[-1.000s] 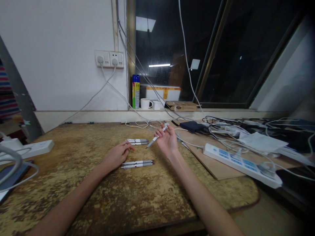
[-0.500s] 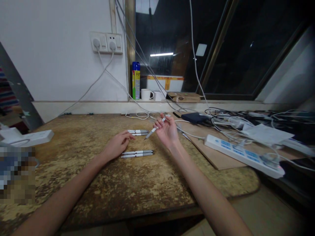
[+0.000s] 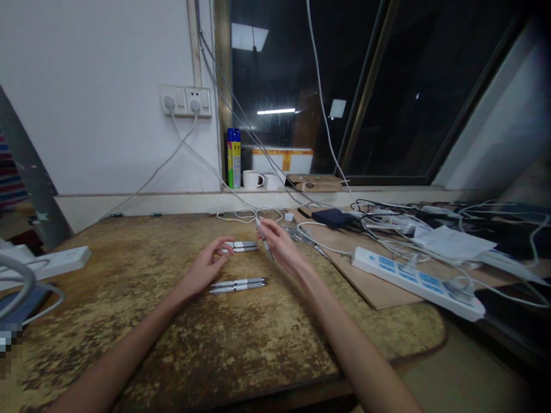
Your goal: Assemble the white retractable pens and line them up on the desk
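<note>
Two near pens (image 3: 241,284), two far pens (image 3: 246,245), one pen (image 3: 267,249) in right hand (image 3: 279,242).

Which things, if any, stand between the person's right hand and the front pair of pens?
Nothing visible stands between the right hand and the front pair of pens. That hand holds another pen; the left hand is off to the left, its fingers at the back pair of pens.

Got slim grey-and-white pens (image 3: 239,285) on the worn brown wooden table (image 3: 241,338), long white plastic power strip (image 3: 418,283) off right, rounded white mug (image 3: 250,179) way behind.
</note>
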Tool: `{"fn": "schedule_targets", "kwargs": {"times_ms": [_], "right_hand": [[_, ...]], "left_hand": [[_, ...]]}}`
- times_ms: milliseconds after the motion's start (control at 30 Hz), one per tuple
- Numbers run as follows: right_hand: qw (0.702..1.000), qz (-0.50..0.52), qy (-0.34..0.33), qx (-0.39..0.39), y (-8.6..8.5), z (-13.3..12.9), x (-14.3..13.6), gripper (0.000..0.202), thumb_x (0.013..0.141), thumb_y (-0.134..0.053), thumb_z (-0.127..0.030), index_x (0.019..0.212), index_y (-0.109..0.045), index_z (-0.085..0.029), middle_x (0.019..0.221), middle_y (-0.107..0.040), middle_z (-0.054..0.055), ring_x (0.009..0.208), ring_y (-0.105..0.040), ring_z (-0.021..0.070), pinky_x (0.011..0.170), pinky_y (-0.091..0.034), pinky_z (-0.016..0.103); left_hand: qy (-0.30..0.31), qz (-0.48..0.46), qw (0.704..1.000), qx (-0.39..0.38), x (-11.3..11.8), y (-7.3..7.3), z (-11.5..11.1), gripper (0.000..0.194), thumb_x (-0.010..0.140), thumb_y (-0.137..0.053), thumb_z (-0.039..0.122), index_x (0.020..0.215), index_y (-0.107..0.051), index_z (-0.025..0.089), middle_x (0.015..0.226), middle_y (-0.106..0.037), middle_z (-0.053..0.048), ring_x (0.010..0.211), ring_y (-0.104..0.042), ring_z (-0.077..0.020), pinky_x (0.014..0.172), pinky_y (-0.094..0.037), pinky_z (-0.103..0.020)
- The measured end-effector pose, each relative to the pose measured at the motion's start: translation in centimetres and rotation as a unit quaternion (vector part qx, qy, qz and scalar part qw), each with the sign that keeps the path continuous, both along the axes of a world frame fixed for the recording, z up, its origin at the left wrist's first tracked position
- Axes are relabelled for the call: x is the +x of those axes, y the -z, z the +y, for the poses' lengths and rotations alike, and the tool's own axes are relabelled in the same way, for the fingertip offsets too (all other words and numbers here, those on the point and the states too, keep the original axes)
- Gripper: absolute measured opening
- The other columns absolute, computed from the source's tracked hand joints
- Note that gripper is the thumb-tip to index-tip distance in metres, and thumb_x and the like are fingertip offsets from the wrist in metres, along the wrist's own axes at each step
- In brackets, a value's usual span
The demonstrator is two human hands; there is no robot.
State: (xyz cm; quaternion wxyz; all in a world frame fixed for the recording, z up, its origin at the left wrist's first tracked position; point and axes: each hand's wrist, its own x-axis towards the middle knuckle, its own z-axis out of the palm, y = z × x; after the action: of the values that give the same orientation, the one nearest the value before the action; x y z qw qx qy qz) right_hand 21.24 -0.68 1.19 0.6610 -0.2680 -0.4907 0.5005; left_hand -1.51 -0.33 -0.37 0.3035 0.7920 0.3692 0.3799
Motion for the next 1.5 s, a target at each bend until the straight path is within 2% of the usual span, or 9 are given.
{"fn": "schedule_targets", "kwargs": {"times_ms": [67, 167, 367, 533, 733, 967, 1300, 1400, 1500], "right_hand": [[0.991, -0.133, -0.004, 0.014, 0.6, -0.1, -0.3, 0.023, 0.081, -0.074, -0.035, 0.099, -0.071, -0.022, 0.088, -0.066, 0.001, 0.072, -0.055, 0.0136, 0.061, -0.044, 0.023], [0.970, -0.238, -0.035, 0.025, 1.3, -0.5, -0.9, 0.027, 0.082, -0.072, -0.043, 0.099, -0.070, -0.021, 0.087, -0.066, 0.002, 0.070, -0.057, 0.0142, 0.058, -0.042, 0.023], [0.949, -0.304, -0.085, 0.020, 2.5, -0.2, -1.3, 0.035, 0.087, -0.062, -0.053, 0.091, -0.067, -0.019, 0.078, -0.063, 0.000, 0.065, -0.056, 0.0139, 0.059, -0.043, 0.024], [0.927, -0.375, -0.017, -0.005, 3.2, 0.9, 0.9, 0.037, 0.090, -0.057, -0.052, 0.082, -0.066, -0.018, 0.069, -0.060, -0.001, 0.059, -0.050, 0.0134, 0.055, -0.038, 0.025], [0.886, -0.456, -0.079, 0.031, 3.7, 1.2, 2.5, 0.034, 0.086, -0.061, -0.048, 0.083, -0.072, -0.017, 0.067, -0.060, -0.001, 0.061, -0.048, 0.0131, 0.058, -0.036, 0.024], [0.851, -0.504, -0.143, 0.016, 4.3, 1.0, 2.3, 0.035, 0.082, -0.065, -0.047, 0.082, -0.075, -0.014, 0.074, -0.069, 0.003, 0.063, -0.054, 0.0139, 0.059, -0.039, 0.024], [0.847, -0.510, -0.149, 0.005, 5.1, 1.7, 2.6, 0.035, 0.082, -0.067, -0.046, 0.086, -0.076, -0.012, 0.080, -0.074, 0.005, 0.068, -0.059, 0.0147, 0.066, -0.045, 0.025], [0.856, -0.503, -0.118, 0.001, 5.2, 1.9, 2.7, 0.032, 0.084, -0.064, -0.043, 0.082, -0.072, -0.012, 0.073, -0.070, 0.003, 0.063, -0.055, 0.0128, 0.061, -0.041, 0.023], [0.858, -0.510, -0.063, 0.004, 5.1, 2.0, 2.8, 0.033, 0.088, -0.057, -0.041, 0.077, -0.069, -0.013, 0.068, -0.065, 0.001, 0.060, -0.051, 0.0117, 0.057, -0.037, 0.022]], "left_hand": [[0.009, -0.017, 1.000, -0.010, 0.1, -0.2, -0.2, 0.047, 0.095, -0.053, 0.043, 0.137, -0.049, 0.022, 0.108, -0.067, -0.006, 0.077, -0.060, -0.0157, 0.066, -0.048, -0.026], [0.032, -0.021, 0.999, 0.003, 0.2, -0.4, -0.4, 0.049, 0.092, -0.058, 0.044, 0.135, -0.051, 0.022, 0.112, -0.067, -0.007, 0.093, -0.063, -0.0196, 0.078, -0.050, -0.029], [0.021, 0.026, 0.999, 0.025, -0.2, -0.3, 0.3, 0.034, 0.092, -0.056, 0.049, 0.104, -0.068, 0.019, 0.103, -0.071, -0.006, 0.093, -0.064, -0.0219, 0.082, -0.049, -0.032], [-0.006, 0.021, 1.000, 0.002, -1.9, -0.6, 1.6, 0.037, 0.092, -0.053, 0.051, 0.099, -0.066, 0.017, 0.090, -0.070, -0.004, 0.084, -0.064, -0.0199, 0.075, -0.049, -0.029], [0.050, 0.087, 0.993, -0.069, -3.9, -1.3, 1.9, 0.041, 0.082, -0.064, 0.054, 0.098, -0.071, 0.017, 0.093, -0.072, -0.005, 0.086, -0.065, -0.0212, 0.077, -0.050, -0.029], [0.138, 0.211, 0.964, -0.089, -4.7, -1.8, 1.6, 0.033, 0.082, -0.066, 0.049, 0.096, -0.076, 0.020, 0.090, -0.074, -0.004, 0.083, -0.064, -0.0200, 0.071, -0.046, -0.026], [0.152, 0.245, 0.955, -0.074, -4.8, -1.0, 2.1, 0.040, 0.084, -0.062, 0.054, 0.097, -0.075, 0.018, 0.098, -0.072, -0.006, 0.089, -0.062, -0.0205, 0.079, -0.046, -0.026], [0.127, 0.231, 0.962, -0.064, -4.7, -1.0, 2.0, 0.044, 0.088, -0.054, 0.056, 0.100, -0.073, 0.018, 0.100, -0.072, -0.006, 0.091, -0.062, -0.0213, 0.080, -0.046, -0.027], [0.045, 0.210, 0.977, -0.014, -4.6, -0.7, 2.0, 0.044, 0.093, -0.045, 0.052, 0.103, -0.070, 0.018, 0.098, -0.072, -0.006, 0.088, -0.061, -0.0221, 0.081, -0.044, -0.030]]}}
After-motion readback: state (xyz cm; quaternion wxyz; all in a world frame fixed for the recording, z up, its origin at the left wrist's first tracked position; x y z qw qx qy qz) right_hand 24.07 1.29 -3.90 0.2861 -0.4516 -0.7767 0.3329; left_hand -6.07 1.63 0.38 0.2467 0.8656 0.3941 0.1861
